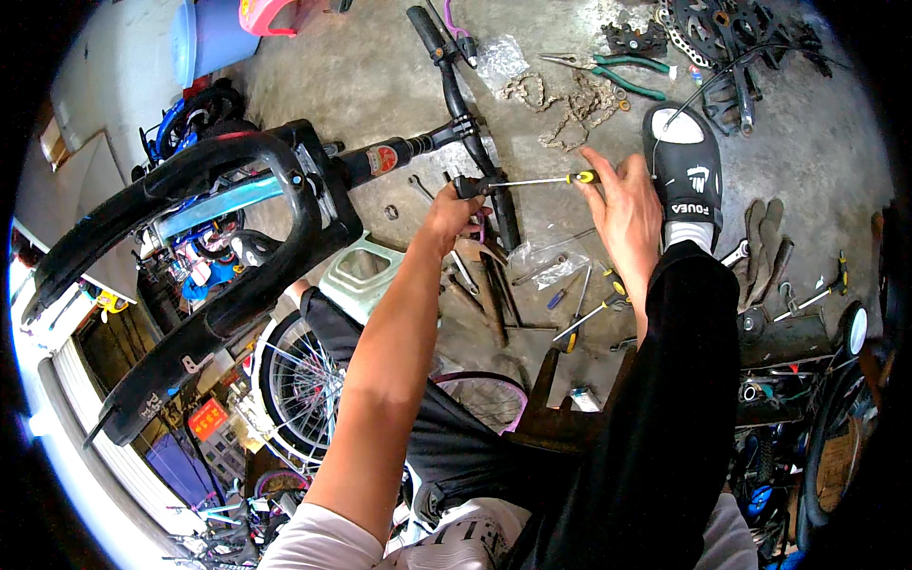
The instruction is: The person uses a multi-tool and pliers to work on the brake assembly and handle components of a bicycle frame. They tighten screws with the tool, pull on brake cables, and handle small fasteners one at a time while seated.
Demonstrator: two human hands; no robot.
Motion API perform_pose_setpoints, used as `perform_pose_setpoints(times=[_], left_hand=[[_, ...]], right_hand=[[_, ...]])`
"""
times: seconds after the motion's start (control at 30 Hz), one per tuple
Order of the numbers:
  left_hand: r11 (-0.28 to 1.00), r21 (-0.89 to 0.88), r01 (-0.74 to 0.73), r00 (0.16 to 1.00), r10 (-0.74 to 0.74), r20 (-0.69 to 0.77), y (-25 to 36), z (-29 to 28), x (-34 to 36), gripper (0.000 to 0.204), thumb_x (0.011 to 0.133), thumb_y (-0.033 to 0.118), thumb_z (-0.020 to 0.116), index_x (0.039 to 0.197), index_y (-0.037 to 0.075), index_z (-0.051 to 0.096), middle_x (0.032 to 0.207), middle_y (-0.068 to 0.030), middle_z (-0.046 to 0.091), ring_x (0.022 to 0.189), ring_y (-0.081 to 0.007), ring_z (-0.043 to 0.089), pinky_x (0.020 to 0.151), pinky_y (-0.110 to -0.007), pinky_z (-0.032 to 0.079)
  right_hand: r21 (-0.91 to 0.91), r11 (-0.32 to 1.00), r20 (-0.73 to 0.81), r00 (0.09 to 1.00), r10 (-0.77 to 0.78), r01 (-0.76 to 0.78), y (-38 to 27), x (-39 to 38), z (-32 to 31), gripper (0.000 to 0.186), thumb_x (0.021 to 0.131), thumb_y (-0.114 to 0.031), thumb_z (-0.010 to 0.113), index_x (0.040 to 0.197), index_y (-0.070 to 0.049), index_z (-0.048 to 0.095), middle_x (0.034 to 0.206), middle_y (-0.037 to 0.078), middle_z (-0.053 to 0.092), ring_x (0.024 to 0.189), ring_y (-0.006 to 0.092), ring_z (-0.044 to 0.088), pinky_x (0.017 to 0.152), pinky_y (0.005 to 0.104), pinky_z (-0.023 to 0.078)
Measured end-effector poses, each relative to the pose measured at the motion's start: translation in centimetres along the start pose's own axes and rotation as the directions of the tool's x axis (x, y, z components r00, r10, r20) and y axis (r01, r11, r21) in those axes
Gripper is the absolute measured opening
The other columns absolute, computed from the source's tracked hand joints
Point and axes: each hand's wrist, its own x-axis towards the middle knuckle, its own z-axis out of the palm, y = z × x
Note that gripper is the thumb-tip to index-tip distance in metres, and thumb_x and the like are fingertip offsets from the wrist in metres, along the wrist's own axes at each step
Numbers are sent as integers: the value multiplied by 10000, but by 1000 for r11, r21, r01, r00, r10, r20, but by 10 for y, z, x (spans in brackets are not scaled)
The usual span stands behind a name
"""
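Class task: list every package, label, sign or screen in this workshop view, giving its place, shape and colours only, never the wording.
Clear plastic bag: on the floor, top centre, crumpled, see-through.
Second clear bag: on the floor among tools, below the right hand, flat, see-through.
Round label: on the bike stem, left of the left hand, red and white.
Small sign: lower left, red-orange rectangle.

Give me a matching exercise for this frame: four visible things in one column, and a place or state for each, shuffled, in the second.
Things:
1. screwdriver
2. green-handled pliers
3. bicycle chain
4. black sandal

Places or states:
A. loose heap on the concrete floor
B. held level between the left hand and the right hand
C. on a foot, beside the right hand
D. lying on the floor near the top, beyond the chain

Pairs: 1-B, 2-D, 3-A, 4-C
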Motion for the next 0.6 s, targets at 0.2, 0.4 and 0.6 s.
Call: perform_pose_setpoints(times=[0.2, 0.4, 0.6], left_hand=[[1000, -14, 1, 1000, -2, -23, 1, 2, -4, 238, 1002, 86, 616, 1238, 61, 590, 1103, -63, 665, 1017, -225, 696, 749, -393, 574], [999, 39, -3, 1000, 4, -28, 1, 2, -1, 227, 1005, 95, 621, 1229, 69, 595, 1091, -56, 664, 1003, -234, 702, 752, -414, 568], [1000, -7, -14, 999, 14, -38, 1, 4, -2, 200, 1001, 105, 636, 1196, 71, 609, 1082, -41, 657, 994, -235, 702, 743, -410, 559]], right_hand=[[524, 851, -73, 994, 85, -35, 17, -5, 14, 402, 1003, -377, 636, 1320, -131, 665, 1073, 139, 676, 852, 276, 672, 780, 352, 519], [664, 712, 127, 973, 194, -228, 11, -6, 17, 291, 917, -160, 687, 1195, -86, 727, 1153, 126, 652, 1008, 237, 617, 881, 342, 483], [427, 898, -134, 990, -54, 106, 6, -4, -2, 483, 819, 118, 625, 1257, -74, 692, 1250, 137, 666, 1151, 334, 611, 985, 426, 472]])
